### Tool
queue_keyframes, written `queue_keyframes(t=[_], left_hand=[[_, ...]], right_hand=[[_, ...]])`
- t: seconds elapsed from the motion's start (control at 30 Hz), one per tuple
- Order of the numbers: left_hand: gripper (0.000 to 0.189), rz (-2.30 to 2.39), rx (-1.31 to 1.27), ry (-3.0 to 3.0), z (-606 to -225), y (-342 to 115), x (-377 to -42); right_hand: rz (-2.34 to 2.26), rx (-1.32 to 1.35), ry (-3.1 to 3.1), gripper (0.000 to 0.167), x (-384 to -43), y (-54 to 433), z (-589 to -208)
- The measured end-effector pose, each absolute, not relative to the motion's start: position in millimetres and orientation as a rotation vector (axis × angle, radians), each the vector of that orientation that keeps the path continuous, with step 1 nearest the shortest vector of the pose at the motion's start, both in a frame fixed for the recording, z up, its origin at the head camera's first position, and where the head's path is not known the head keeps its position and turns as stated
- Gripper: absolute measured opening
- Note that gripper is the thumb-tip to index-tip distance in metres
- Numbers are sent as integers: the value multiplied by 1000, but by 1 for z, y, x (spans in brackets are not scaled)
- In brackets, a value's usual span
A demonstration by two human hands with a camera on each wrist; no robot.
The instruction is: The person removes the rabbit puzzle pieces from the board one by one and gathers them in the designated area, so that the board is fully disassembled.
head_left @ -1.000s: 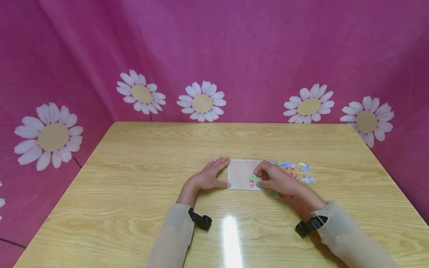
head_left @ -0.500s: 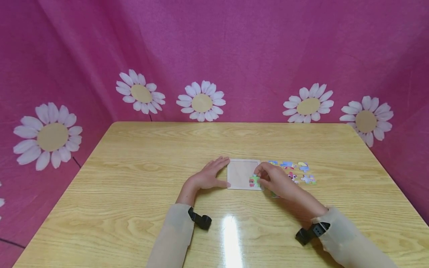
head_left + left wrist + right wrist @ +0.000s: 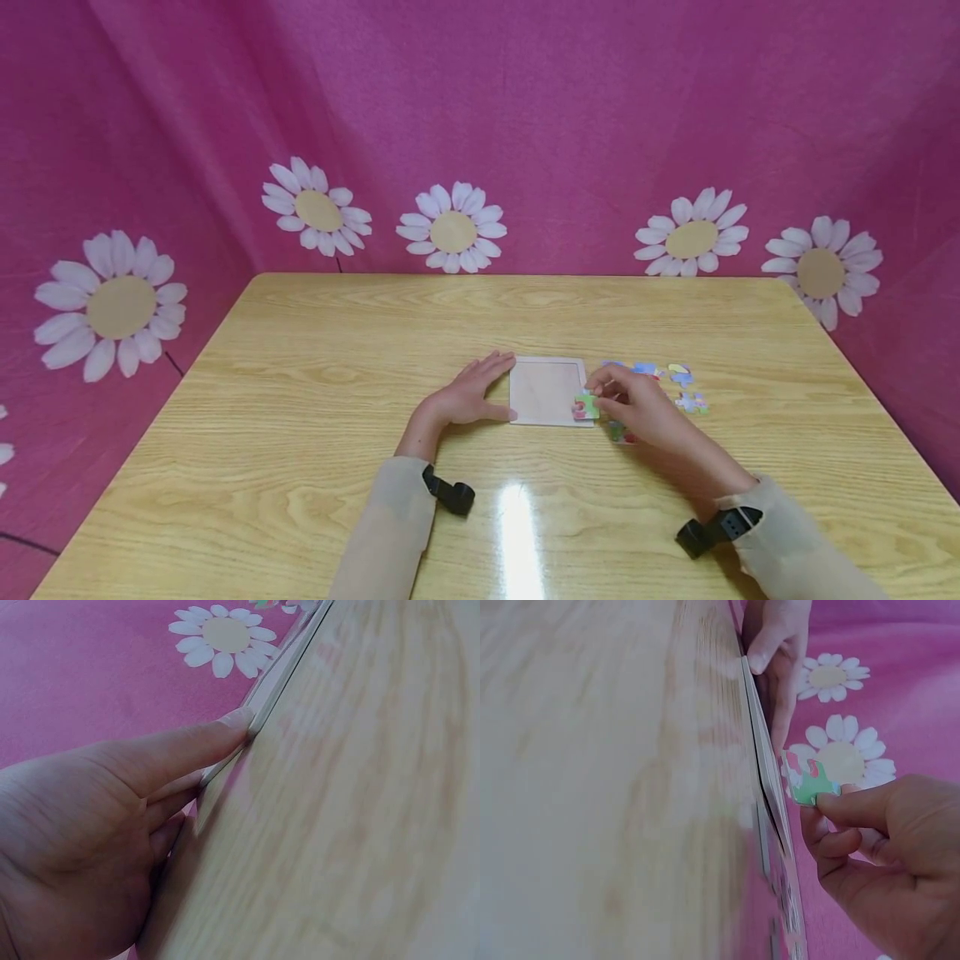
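Observation:
A square, pale wooden puzzle tray (image 3: 543,392) lies on the table, its inside bare. My left hand (image 3: 468,396) rests at its left side, thumb and fingers stretched out against the edge; in the left wrist view the thumb (image 3: 202,746) touches the rim. My right hand (image 3: 641,408) pinches a green and red jigsaw piece (image 3: 587,407) between thumb and fingers, over the tray's right edge. From the right wrist view, this jigsaw piece (image 3: 810,780) is raised off the tray. Several loose jigsaw pieces (image 3: 681,373) lie right of the tray, some hidden behind my right hand.
The wood-grain table (image 3: 360,333) reaches to a pink curtain (image 3: 555,125) with daisies behind it. A strap with a small black camera sits on each wrist. Light reflects off the table in front of the tray.
My right hand has drawn back to the right with the green and red jigsaw piece, from the tray's lower right corner to over its right edge. The left hand stays put.

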State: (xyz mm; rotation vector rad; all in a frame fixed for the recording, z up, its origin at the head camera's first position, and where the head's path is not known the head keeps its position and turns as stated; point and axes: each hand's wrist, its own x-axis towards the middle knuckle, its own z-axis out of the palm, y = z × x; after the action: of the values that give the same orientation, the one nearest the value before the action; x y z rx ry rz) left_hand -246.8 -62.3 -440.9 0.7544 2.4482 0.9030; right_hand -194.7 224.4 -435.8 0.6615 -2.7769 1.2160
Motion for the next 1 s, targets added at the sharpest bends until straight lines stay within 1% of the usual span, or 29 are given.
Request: queue_keyframes(t=[0.3, 0.43, 0.77, 1.0], left_hand=[[84, 916, 766, 2452, -440, -62, -247], [84, 926, 759, 2448, -440, -62, -247], [84, 930, 755, 2450, -441, -62, -246], [84, 934, 751, 2447, -443, -62, -246]], right_hand=[[1283, 619, -2776, 17, -185, 248, -436], [1228, 627, -2734, 19, -182, 258, -438], [1186, 528, -2731, 17, -168, 284, -435], [1071, 487, -2728, 19, -161, 304, -439]])
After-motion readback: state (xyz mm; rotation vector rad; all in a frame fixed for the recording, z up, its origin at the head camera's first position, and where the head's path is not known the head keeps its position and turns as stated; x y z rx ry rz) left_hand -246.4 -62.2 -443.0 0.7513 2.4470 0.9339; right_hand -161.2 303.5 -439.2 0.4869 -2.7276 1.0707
